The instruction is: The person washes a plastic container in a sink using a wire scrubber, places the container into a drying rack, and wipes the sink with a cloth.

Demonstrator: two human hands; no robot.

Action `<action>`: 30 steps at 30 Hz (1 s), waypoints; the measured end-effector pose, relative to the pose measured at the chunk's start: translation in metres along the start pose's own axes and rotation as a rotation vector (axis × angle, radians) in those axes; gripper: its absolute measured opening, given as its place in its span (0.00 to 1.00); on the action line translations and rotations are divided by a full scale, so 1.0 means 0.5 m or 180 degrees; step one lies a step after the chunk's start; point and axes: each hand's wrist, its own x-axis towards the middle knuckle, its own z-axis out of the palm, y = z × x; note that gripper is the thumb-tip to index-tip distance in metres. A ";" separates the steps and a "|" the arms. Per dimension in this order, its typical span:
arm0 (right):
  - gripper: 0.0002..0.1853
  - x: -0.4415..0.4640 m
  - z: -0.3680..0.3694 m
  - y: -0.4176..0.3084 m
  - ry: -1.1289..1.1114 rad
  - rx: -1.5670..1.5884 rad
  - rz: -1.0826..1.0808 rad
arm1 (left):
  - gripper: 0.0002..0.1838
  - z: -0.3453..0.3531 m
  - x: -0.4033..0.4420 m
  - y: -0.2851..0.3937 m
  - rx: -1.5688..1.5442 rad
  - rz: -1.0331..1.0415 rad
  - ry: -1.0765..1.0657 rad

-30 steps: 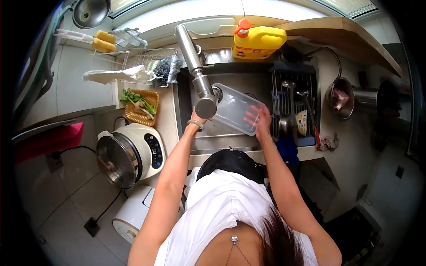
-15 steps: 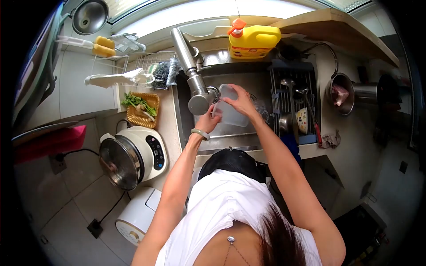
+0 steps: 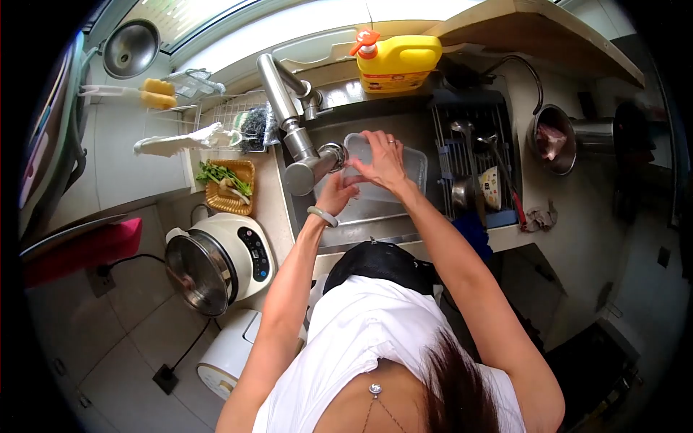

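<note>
A translucent plastic container [image 3: 414,167] is in my hands over the metal sink [image 3: 375,229], just to the right of the faucet head [image 3: 307,173]. My left hand [image 3: 333,196], with a pale bangle at the wrist, is closed at the container's near left side. Across its upper part lies my right hand [image 3: 382,166], fingers bent over the plastic and thumb pointing left. Both hands partly cover the container, so the exact grip of the fingertips is hard to see.
A drying rack [image 3: 473,162] with ladles and a bowl stands at the sink's right. Behind is a yellow detergent jug [image 3: 401,65]. On the left are a basket of greens [image 3: 231,186] and an electric cooker [image 3: 234,256]. A pot with meat [image 3: 554,141] sits far right.
The container has turned, and its wide side now spreads to the right of my right hand. My right hand has moved from the rim onto the container's upper part. My left hand has shifted slightly left.
</note>
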 end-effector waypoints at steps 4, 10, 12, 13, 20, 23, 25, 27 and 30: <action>0.44 -0.014 -0.020 -0.013 0.0046 -0.0141 -0.0371 | 0.35 -0.009 -0.001 -0.006 0.0077 -0.0145 -0.0032; 0.49 -0.012 -0.011 -0.025 0.0101 0.0039 -0.0074 | 0.34 -0.019 -0.001 -0.001 0.0148 -0.0043 -0.0087; 0.45 -0.018 -0.024 -0.036 0.0131 -0.0130 -0.0235 | 0.34 -0.019 -0.006 0.004 0.0137 -0.0188 -0.0065; 0.45 -0.019 -0.022 -0.037 0.0133 -0.0129 -0.0232 | 0.34 -0.015 -0.009 0.008 0.0118 -0.0338 -0.0053; 0.30 -0.012 0.006 -0.019 0.0722 0.0019 -0.0040 | 0.34 0.007 0.000 0.001 -0.0105 0.0252 0.0004; 0.26 -0.007 -0.001 -0.022 0.0719 0.0125 -0.0048 | 0.32 0.005 0.001 -0.003 -0.0035 0.0109 0.0009; 0.24 -0.004 -0.003 -0.025 0.0742 0.0237 -0.0059 | 0.38 0.013 -0.005 0.021 0.0300 0.0044 -0.0193; 0.18 0.006 0.003 -0.029 0.0536 0.0374 0.0423 | 0.33 0.022 -0.005 0.006 0.0049 0.0056 -0.0098; 0.11 0.013 0.041 -0.014 0.0500 0.0756 0.0520 | 0.23 0.020 0.006 0.001 -0.0032 -0.0223 0.0283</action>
